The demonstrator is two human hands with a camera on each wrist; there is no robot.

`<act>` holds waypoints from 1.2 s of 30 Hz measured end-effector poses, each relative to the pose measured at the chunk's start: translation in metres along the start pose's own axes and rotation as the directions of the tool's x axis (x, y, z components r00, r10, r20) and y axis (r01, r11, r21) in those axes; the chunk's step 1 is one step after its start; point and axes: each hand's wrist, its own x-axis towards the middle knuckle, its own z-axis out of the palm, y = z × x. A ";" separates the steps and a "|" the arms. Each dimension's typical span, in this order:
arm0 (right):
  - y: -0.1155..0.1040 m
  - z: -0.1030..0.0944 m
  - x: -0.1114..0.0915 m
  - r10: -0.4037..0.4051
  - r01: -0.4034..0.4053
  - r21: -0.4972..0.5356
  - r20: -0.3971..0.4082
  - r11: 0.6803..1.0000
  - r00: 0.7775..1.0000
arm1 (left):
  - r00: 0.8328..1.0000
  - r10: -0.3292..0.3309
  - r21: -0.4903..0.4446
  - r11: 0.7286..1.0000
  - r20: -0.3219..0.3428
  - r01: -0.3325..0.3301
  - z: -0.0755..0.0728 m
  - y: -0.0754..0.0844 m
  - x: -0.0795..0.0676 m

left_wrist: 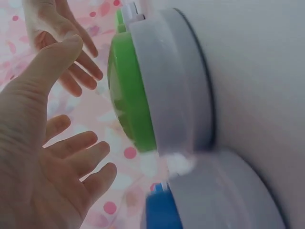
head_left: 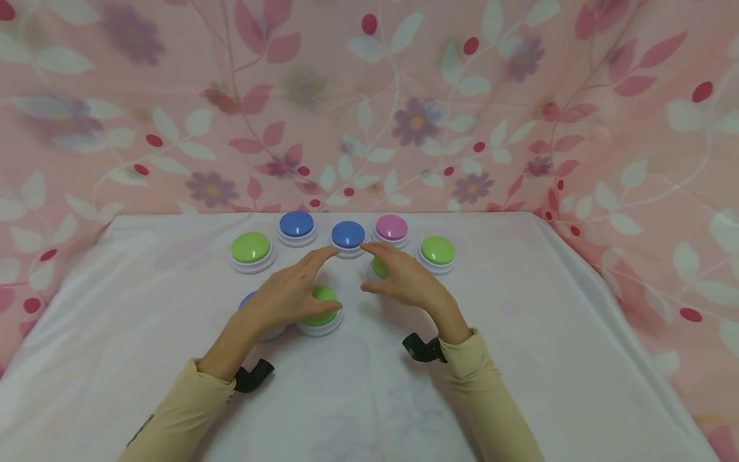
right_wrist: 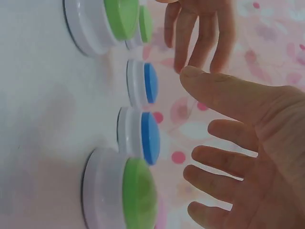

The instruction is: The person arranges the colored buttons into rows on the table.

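Note:
Both hands hover above a group of round push buttons with white bases, holding nothing. My left hand (head_left: pixel 283 292) spreads its thumb away from its fingers over a green button (head_left: pixel 326 296) and a partly hidden blue button (head_left: pixel 247 299). In the left wrist view, a gap separates the left hand (left_wrist: pixel 62 162) from the green button (left_wrist: pixel 126 90). My right hand (head_left: pixel 408 279), fingers extended, covers part of another green button (head_left: pixel 378 267). The right wrist view shows the right hand (right_wrist: pixel 243 157) apart from that green button (right_wrist: pixel 139 191).
Behind the hands stand a green button (head_left: pixel 251 248), two blue buttons, one at the back (head_left: pixel 297 223) and one nearer the middle (head_left: pixel 348 235), a pink button (head_left: pixel 391 227) and a green button (head_left: pixel 437 249). A white cloth (head_left: pixel 346 398) covers the table; floral curtains (head_left: pixel 358 77) surround it.

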 end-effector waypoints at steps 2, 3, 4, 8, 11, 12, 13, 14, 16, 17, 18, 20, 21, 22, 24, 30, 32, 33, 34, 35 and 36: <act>0.008 -0.001 0.000 0.014 -0.014 0.012 -0.007 1.000 1.000 | 1.000 0.020 0.018 1.000 -0.010 -0.020 0.004 0.002 0.008; 0.011 -0.002 0.001 0.021 -0.021 0.019 -0.011 1.000 1.000 | 1.000 0.024 0.031 0.999 -0.012 -0.023 0.005 0.003 0.012; 0.015 -0.002 0.001 0.029 -0.029 0.026 -0.014 0.999 0.999 | 1.000 0.027 0.041 0.999 -0.015 -0.026 0.007 0.003 0.016; 0.029 -0.001 0.002 0.067 -0.066 0.063 -0.021 0.996 0.998 | 0.999 0.042 0.054 0.998 -0.021 -0.041 0.015 0.006 0.030; 0.036 0.001 0.003 0.088 -0.086 0.089 -0.016 0.992 0.996 | 0.999 0.038 0.034 0.999 -0.019 -0.038 0.022 0.007 0.039; 0.038 0.002 0.003 0.093 -0.092 0.096 -0.011 0.991 0.996 | 0.999 0.030 0.024 0.999 -0.013 -0.029 0.024 0.008 0.042; 0.040 0.003 0.004 0.091 -0.090 0.102 -0.009 0.991 0.996 | 1.000 0.017 0.016 1.000 -0.004 -0.017 0.027 0.008 0.044; 0.043 0.004 0.004 0.088 -0.087 0.105 -0.007 0.991 0.996 | 1.000 0.005 0.007 1.000 0.008 -0.006 0.029 0.009 0.047; 0.047 0.006 0.006 0.082 -0.082 0.103 -0.001 0.991 0.997 | 0.999 -0.019 -0.004 1.000 0.042 0.020 0.034 0.011 0.052; 0.050 0.007 0.006 0.078 -0.078 0.096 0.003 0.992 0.997 | 0.998 -0.026 -0.005 1.000 0.060 0.027 0.036 0.012 0.055; 0.052 0.009 0.006 0.074 -0.074 0.091 0.004 0.993 0.997 | 0.997 -0.032 -0.007 0.999 0.075 0.032 0.038 0.013 0.058; 0.056 0.011 0.007 0.063 -0.063 0.080 0.006 0.995 0.998 | 0.994 -0.032 -0.006 0.999 0.105 0.033 0.041 0.015 0.063; 0.058 0.011 0.007 0.058 -0.058 0.077 0.006 0.995 0.998 | 0.993 -0.030 -0.005 1.000 0.117 0.031 0.042 0.016 0.066; 0.060 0.012 0.007 0.054 -0.055 0.078 0.007 0.995 0.998 | 0.992 -0.028 -0.006 1.000 0.126 0.029 0.044 0.017 0.069; 0.061 0.013 0.006 0.049 -0.049 0.085 0.006 0.995 0.999 | 0.989 -0.034 -0.007 0.999 0.146 0.035 0.046 0.019 0.075; 0.062 0.011 0.004 0.066 -0.067 0.103 0.016 0.992 0.998 | 0.982 -0.031 0.028 0.999 0.187 0.026 0.052 0.027 0.090; 0.062 0.010 0.003 0.064 -0.065 0.098 0.012 0.993 0.998 | 0.983 -0.019 0.056 0.998 0.183 0.009 0.054 0.029 0.094; 0.062 0.010 0.003 0.062 -0.063 0.092 0.010 0.994 0.998 | 0.984 -0.013 0.070 0.998 0.177 0.000 0.054 0.030 0.096; 0.063 0.009 0.002 0.062 -0.063 0.088 0.007 0.994 0.998 | 0.985 -0.009 0.079 0.997 0.172 -0.004 0.054 0.031 0.097; 0.063 0.009 0.002 0.061 -0.061 0.082 0.005 0.995 0.998 | 0.986 -0.002 0.087 0.996 0.166 -0.013 0.055 0.032 0.099; 0.064 0.009 0.002 0.059 -0.059 0.076 0.002 0.995 0.998 | 0.987 0.001 0.090 0.996 0.163 -0.016 0.055 0.033 0.100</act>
